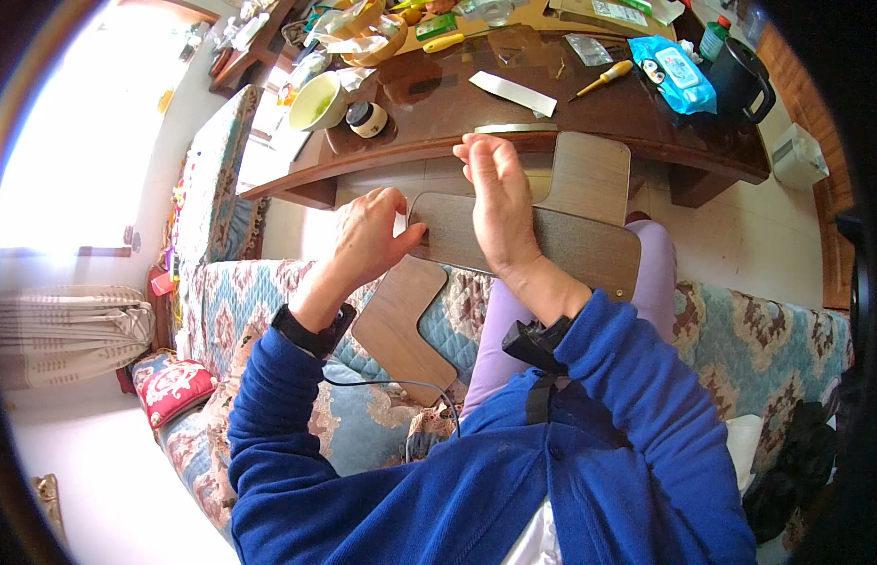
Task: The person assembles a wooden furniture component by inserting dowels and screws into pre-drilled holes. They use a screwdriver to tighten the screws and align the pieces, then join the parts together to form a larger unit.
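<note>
Across my lap lies a dark wood-grain board [584, 247] with rounded corners. My left hand [368, 235] is at its left end, fingers curled and thumb over the edge; what they pinch, if anything, is hidden. Above the board's middle is my right hand [500, 202], its fingers bent together toward the left, with any small thing in them not visible. A lighter wood-grain panel [592, 174] extends from behind the board toward the table. On the sofa beside my left forearm rests an angled wooden piece [401, 325].
The dark table [429, 113] ahead bears a white strip [514, 94], a yellow-handled screwdriver [603, 80], blue wipes packet [672, 75], black kettle [743, 80], small dark jar [366, 119] and pale green bowl [318, 102]. A cable [391, 382] hangs by my left forearm above the patterned sofa [740, 330].
</note>
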Tool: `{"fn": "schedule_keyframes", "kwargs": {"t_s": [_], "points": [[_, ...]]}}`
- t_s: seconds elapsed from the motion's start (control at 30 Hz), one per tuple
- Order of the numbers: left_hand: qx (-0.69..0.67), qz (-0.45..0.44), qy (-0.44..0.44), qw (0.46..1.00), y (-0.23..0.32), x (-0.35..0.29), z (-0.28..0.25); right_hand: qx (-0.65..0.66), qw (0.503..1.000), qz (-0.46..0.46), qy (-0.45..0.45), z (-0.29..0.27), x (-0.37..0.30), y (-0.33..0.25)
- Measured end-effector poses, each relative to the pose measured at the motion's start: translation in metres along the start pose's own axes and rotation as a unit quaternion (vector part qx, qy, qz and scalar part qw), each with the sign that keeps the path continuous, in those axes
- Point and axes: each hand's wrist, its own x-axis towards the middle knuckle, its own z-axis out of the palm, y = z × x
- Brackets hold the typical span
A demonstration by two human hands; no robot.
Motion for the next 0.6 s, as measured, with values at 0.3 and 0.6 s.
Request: {"fn": "schedule_keyframes", "kwargs": {"t_s": [0.3, 0.6], "points": [[0.095, 0.315, -0.074, 0.942, 0.025, 0.01, -0.021, 0.188, 0.973, 0.117, 0.07, -0.014, 0.019, -0.002], [0.05, 0.336, -0.006, 0.94, 0.015, -0.05, -0.016, 0.083, 0.995, 0.055, -0.013, -0.014, 0.01, -0.008]]}}
